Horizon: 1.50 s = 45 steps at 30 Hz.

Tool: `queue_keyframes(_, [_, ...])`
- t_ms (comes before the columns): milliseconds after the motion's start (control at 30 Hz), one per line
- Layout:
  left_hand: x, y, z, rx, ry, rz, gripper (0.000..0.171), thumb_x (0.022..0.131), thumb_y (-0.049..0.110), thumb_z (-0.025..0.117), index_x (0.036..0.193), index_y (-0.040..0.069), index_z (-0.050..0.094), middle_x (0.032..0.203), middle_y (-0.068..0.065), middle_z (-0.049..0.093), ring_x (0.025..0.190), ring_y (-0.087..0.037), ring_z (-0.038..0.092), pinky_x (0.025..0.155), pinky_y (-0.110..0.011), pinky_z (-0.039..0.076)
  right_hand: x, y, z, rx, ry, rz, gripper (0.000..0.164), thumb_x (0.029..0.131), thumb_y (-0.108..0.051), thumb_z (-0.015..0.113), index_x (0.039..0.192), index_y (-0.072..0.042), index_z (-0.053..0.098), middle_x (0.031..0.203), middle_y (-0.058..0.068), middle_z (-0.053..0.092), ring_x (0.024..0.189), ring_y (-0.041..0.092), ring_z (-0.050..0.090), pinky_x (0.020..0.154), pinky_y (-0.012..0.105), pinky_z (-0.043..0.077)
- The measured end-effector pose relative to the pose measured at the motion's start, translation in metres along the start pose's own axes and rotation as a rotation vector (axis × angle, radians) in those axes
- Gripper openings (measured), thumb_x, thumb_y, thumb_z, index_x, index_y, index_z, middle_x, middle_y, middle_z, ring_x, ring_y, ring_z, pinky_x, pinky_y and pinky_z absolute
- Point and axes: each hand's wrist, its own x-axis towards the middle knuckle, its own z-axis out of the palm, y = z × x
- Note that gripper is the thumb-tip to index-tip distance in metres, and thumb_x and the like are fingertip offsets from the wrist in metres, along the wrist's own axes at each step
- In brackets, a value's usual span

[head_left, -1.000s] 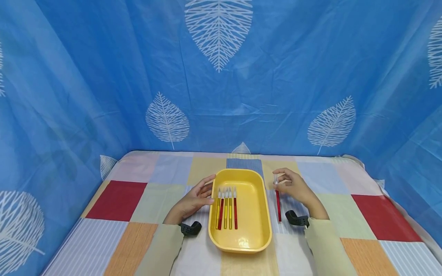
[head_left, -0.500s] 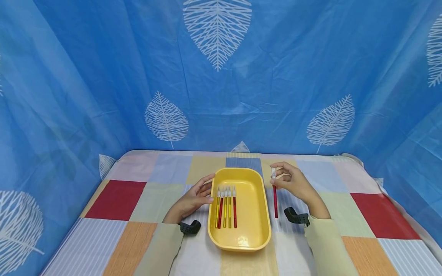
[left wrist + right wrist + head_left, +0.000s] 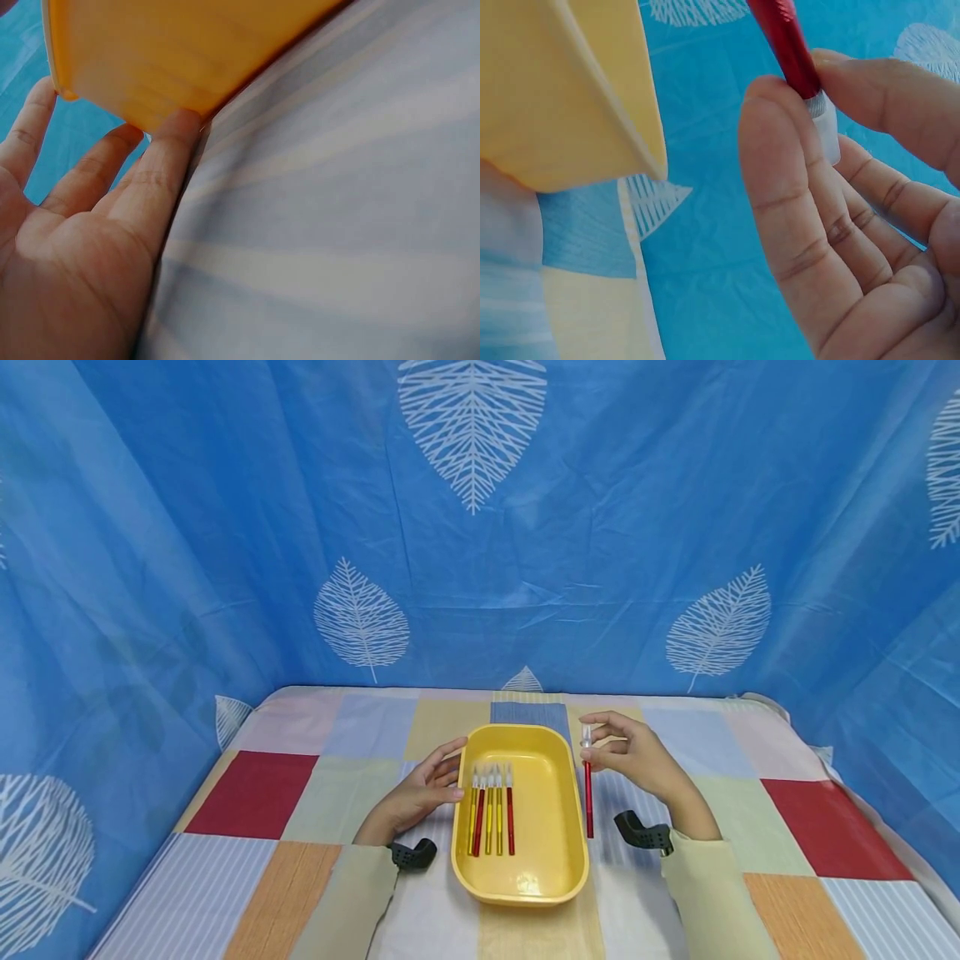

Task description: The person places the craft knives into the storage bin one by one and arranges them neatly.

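Observation:
My right hand [image 3: 633, 760] pinches a craft knife [image 3: 588, 802] with a red handle near its clear cap, just right of the yellow tray [image 3: 551, 827]. The handle hangs down toward me beside the tray's right rim. In the right wrist view, thumb and fingertips meet around the knurled red handle [image 3: 787, 45] where the cap begins. My left hand [image 3: 412, 802] rests against the tray's left side, its fairly straight fingers [image 3: 161, 172] touching the outer wall. Inside the tray, several capped craft knives [image 3: 491, 818] with yellow and red handles lie side by side at the left.
A patchwork cloth [image 3: 337, 793] covers the table under the tray. Behind the table hangs a blue curtain [image 3: 585, 610] with white leaf prints. Each wrist wears a black camera mount [image 3: 641, 833].
My right hand has lifted the red craft knife off the cloth and carried it left, up to the tray's right rim. My left hand stays at the tray.

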Motion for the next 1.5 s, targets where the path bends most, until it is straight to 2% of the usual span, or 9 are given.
queue_keyframes(200, [0.002,-0.001,0.001,0.006,-0.003,0.006,0.092,0.099,0.002,0.072,0.173,0.007,0.017,0.176,-0.027,0.022,0.161,-0.046,0.026,0.119,-0.04,0.045,0.0,-0.006,0.006,-0.005,-0.028,-0.005,0.052,0.101,0.002,0.071,0.148,0.014,0.052,0.116,0.026,0.064,0.088,0.014,0.077,0.083,0.049,0.066])
queue_keyframes(467, [0.003,-0.003,0.003,0.004,0.008,-0.002,0.091,0.099,-0.002,0.069,0.173,0.006,0.018,0.176,-0.027,0.022,0.161,-0.046,0.027,0.12,-0.043,0.044,0.0,-0.005,0.017,-0.021,-0.053,0.001,0.05,0.102,0.002,0.07,0.148,0.011,0.053,0.111,0.02,0.063,0.088,0.017,0.076,0.085,0.052,0.065])
queue_keyframes(700, [0.001,-0.004,0.003,-0.004,0.007,-0.002,0.091,0.099,0.0,0.071,0.173,0.005,0.017,0.176,-0.028,0.022,0.161,-0.046,0.026,0.119,-0.041,0.046,0.003,-0.003,0.027,-0.013,-0.077,0.006,0.05,0.102,0.001,0.07,0.148,0.014,0.052,0.11,0.02,0.066,0.087,0.022,0.077,0.078,0.039,0.066])
queue_keyframes(833, [0.0,-0.004,0.002,-0.002,0.007,-0.001,0.092,0.099,0.002,0.072,0.173,0.006,0.017,0.176,-0.028,0.022,0.161,-0.047,0.026,0.118,-0.039,0.047,0.008,-0.005,0.033,-0.017,-0.088,0.032,0.05,0.103,0.0,0.071,0.148,0.013,0.053,0.111,0.02,0.067,0.087,0.025,0.078,0.077,0.037,0.066])
queue_keyframes(1233, [0.0,-0.003,0.001,-0.002,0.011,0.005,0.092,0.099,0.0,0.072,0.173,0.007,0.018,0.175,-0.027,0.023,0.161,-0.046,0.027,0.117,-0.039,0.047,0.024,-0.009,0.044,-0.061,-0.143,0.065,0.051,0.101,0.0,0.071,0.147,0.014,0.053,0.102,0.017,0.067,0.088,0.037,0.078,0.082,0.053,0.066])
queue_keyframes(1500, [-0.001,-0.003,0.0,0.004,-0.002,0.015,0.093,0.099,0.002,0.073,0.173,0.006,0.017,0.176,-0.028,0.021,0.161,-0.047,0.025,0.118,-0.04,0.047,0.035,-0.014,0.054,-0.111,-0.185,0.106,0.048,0.101,0.0,0.07,0.145,0.013,0.055,0.094,0.014,0.073,0.087,0.042,0.077,0.082,0.051,0.066])
